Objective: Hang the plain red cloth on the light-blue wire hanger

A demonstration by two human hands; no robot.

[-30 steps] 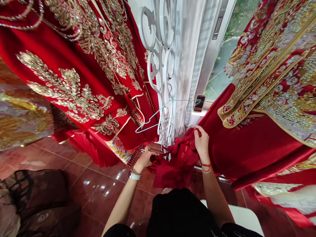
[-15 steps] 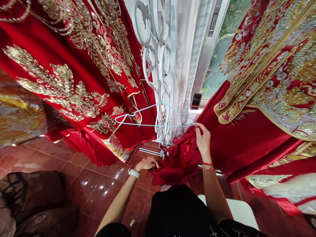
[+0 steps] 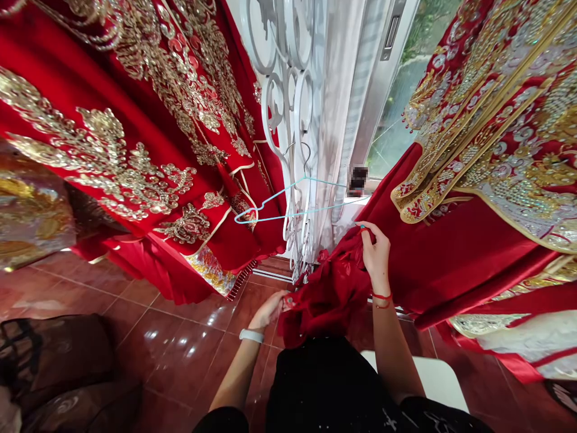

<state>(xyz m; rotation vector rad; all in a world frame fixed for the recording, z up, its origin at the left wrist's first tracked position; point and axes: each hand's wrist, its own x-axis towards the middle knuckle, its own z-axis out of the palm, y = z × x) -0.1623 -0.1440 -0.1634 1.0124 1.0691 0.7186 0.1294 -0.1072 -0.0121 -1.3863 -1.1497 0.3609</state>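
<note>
A dark red garment [image 3: 331, 294] hangs bunched between my two hands, just in front of my body. My left hand [image 3: 271, 308] is closed on its lower left edge, the fingertips partly lost in the cloth. With thumb and fingers, my right hand [image 3: 375, 248] pinches the garment's upper right part, and its index finger points toward the window. Above the cloth, a light blue hanger [image 3: 288, 216] hangs by its metal hook near the white scrollwork rack. The hanger's bar is apart from both hands.
Red gowns with gold beading [image 3: 130, 162] hang at left, and a jewelled red jacket [image 3: 487, 138] at right. A white scrollwork rack [image 3: 274, 99] stands before a pale curtain. Dark brown bags [image 3: 58, 361] lie at lower left, and a white stool [image 3: 435, 379] is by my right arm.
The hanger has swung up and right, away from my right hand. My left hand has shifted slightly right, and the garment is gathered closer between the hands.
</note>
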